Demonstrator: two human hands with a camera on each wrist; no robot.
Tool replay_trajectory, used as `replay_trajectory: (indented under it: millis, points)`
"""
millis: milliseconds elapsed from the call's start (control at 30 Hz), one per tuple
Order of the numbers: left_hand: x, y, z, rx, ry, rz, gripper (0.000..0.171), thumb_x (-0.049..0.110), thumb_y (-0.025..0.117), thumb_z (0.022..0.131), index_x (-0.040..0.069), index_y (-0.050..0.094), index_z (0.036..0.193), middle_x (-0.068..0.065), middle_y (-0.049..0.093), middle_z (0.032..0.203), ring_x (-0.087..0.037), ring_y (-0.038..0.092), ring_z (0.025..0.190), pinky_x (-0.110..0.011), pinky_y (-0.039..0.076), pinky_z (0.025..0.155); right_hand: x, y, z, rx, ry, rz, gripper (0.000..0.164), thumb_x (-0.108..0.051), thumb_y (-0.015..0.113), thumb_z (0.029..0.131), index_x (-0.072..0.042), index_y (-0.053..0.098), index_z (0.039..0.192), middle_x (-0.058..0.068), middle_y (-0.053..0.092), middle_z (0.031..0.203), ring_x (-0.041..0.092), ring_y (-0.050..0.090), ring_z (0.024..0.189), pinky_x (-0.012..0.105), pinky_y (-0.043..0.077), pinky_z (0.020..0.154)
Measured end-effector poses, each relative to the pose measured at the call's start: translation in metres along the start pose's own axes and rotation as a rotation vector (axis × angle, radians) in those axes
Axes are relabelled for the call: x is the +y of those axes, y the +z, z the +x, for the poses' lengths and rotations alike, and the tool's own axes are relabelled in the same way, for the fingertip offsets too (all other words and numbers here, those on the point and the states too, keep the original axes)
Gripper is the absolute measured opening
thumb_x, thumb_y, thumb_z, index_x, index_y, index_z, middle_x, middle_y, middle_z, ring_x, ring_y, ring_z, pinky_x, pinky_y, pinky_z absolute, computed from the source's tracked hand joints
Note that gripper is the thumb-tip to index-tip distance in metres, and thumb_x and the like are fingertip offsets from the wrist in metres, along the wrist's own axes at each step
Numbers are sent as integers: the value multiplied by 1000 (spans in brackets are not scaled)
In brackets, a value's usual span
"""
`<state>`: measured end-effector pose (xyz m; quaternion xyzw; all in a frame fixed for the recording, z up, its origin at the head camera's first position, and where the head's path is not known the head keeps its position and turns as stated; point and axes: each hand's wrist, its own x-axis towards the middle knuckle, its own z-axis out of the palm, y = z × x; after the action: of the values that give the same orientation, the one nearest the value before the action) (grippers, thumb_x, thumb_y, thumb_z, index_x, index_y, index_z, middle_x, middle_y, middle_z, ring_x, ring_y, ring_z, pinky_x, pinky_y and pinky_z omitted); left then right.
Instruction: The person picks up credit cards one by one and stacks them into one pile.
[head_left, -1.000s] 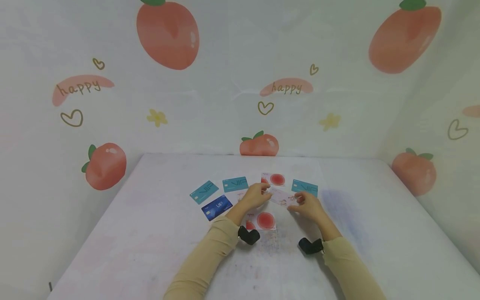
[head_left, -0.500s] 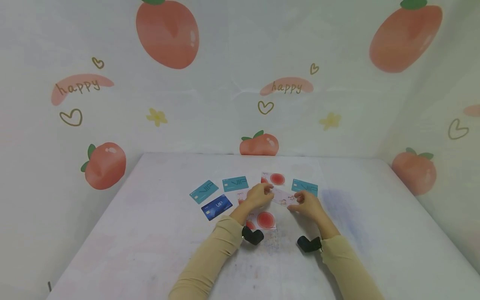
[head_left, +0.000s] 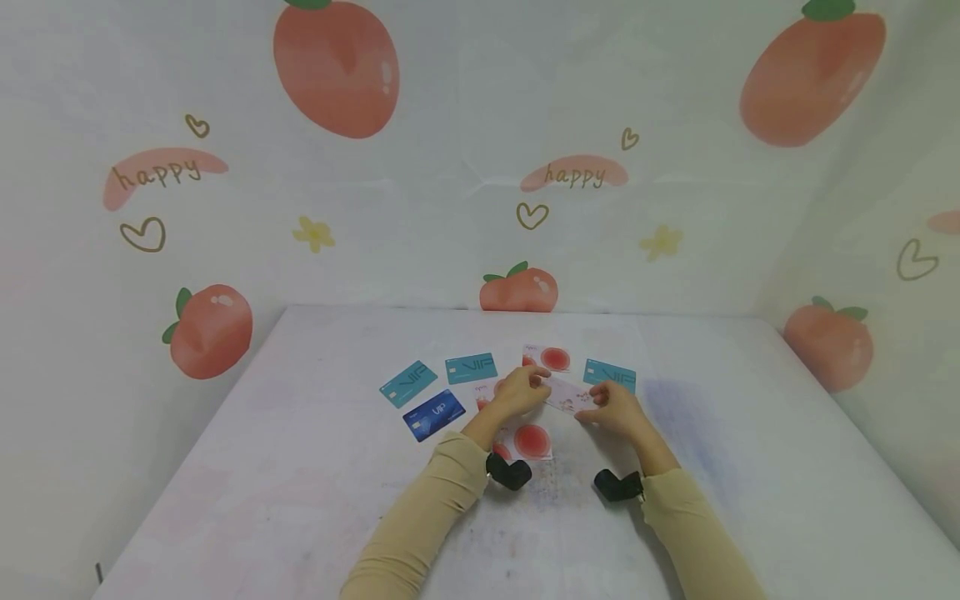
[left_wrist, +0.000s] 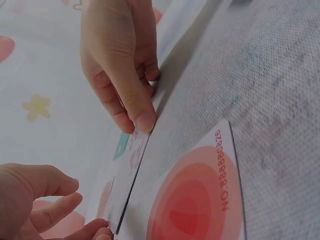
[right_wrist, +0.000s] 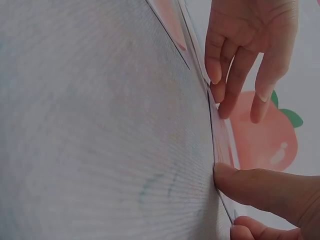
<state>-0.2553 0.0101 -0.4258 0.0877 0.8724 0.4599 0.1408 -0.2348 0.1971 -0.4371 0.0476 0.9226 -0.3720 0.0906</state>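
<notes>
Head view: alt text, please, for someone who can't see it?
A person's right hand pinches a pale card over a whitish table, left hand by its other end; teal cards, a blue card and red-circle cards lie nearby.

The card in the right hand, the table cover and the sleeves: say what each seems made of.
Card: probably smooth plastic or coated cardboard, being thin and straight-edged. Table cover: matte woven fabric, by its weave. Sleeves: likely soft matte cloth, given the creases.
</notes>
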Motion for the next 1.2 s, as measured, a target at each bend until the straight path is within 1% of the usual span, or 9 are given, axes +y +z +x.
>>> replay_trajectory:
  millis: [200, 267, 467, 633, 767, 900, 1033, 1200]
  points:
    - [0, 0, 1, 17, -4, -41, 33, 21, 56, 90, 12, 57, 122, -11, 57, 126, -25, 53, 115, -38, 47, 97, 1, 1, 0, 17, -8, -2, 49, -17, 75, 76, 6, 51, 112, 24, 58, 106, 28, 54, 90, 40, 48, 82]
    - [0, 1, 1, 24, -14, -56, 35, 22, 57, 90, 12, 57, 123, -10, 57, 127, -25, 53, 117, -38, 47, 96, 1, 2, 0, 26, -10, -3, 49, -17, 75, 76, 6, 50, 113, 23, 58, 106, 29, 54, 91, 41, 47, 83]
    - [0, 1, -1, 37, -17, -89, 40, 25, 59, 89, 11, 55, 126, -11, 58, 126, -26, 54, 117, -37, 49, 94, 1, 3, -1, 37, -24, 7, 51, -16, 76, 76, 5, 49, 113, 23, 59, 104, 29, 55, 90, 40, 48, 81]
    - [0, -1, -2, 49, 12, -103, 42, 25, 60, 89, 9, 54, 127, -11, 59, 125, -26, 55, 117, -35, 50, 93, 2, 3, -2, 47, -51, 12, 55, -16, 77, 74, 6, 50, 116, 23, 60, 104, 30, 57, 93, 42, 48, 82]
    - [-1, -3, -2, 51, 38, -107, 43, 25, 60, 89, 8, 53, 128, -13, 58, 126, -27, 56, 118, -37, 49, 94, 0, 2, -4, 43, -61, 21, 58, -16, 77, 74, 6, 49, 119, 25, 59, 110, 35, 58, 101, 45, 48, 86]
    - [-1, -5, -4, 50, 83, -116, 44, 20, 62, 88, 5, 53, 128, -16, 58, 126, -30, 57, 116, -39, 50, 93, -3, -1, -8, 39, -75, 28, 59, -15, 76, 74, 6, 48, 121, 26, 58, 114, 38, 57, 105, 46, 49, 87]
    - [-1, -7, -5, 61, 120, -121, 46, 16, 64, 85, 3, 53, 128, -17, 58, 125, -31, 58, 114, -39, 51, 91, -7, -4, -11, 36, -94, 35, 58, -15, 76, 75, 6, 48, 121, 27, 58, 114, 39, 57, 106, 46, 50, 87]
    - [-1, -9, -7, 62, 151, -115, 49, 12, 68, 82, 0, 53, 128, -18, 59, 124, -32, 58, 113, -39, 50, 92, -9, -7, -15, 34, -119, 40, 57, -16, 75, 76, 6, 48, 121, 27, 58, 113, 39, 58, 103, 44, 51, 83]
